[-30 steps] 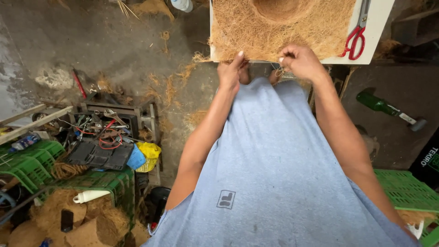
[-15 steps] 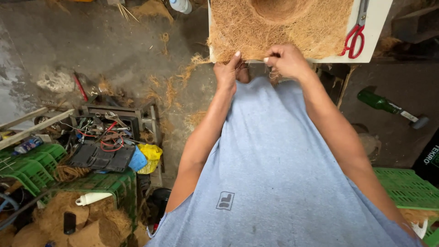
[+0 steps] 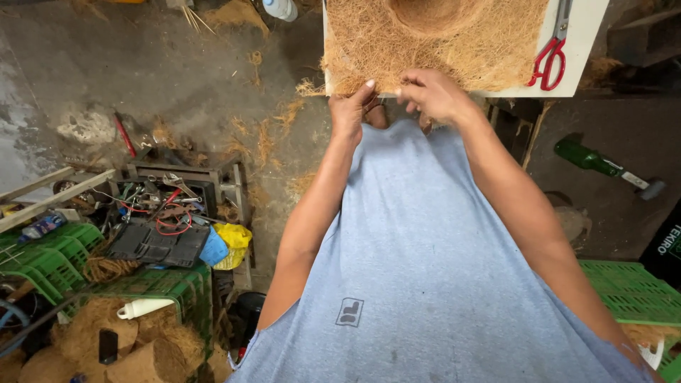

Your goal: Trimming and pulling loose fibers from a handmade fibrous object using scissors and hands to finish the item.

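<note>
At the near edge of a white desk, two bare hands work the fringe of a coconut-fibre mat.

Head view: the left hand pinches loose strands at the mat's lower left corner, thumb against fingers, while the right hand is curled closed on the fibre edge just beside it. The mat lies flat on the desk with a raised dome at its top, and its near edge looks ragged, so the tidying seems only part done. Red-handled scissors lie untouched at the mat's right. Below on the floor: stray fibre tufts, a tool tray, green crates and a green bottle, all well apart from the hands.
</note>
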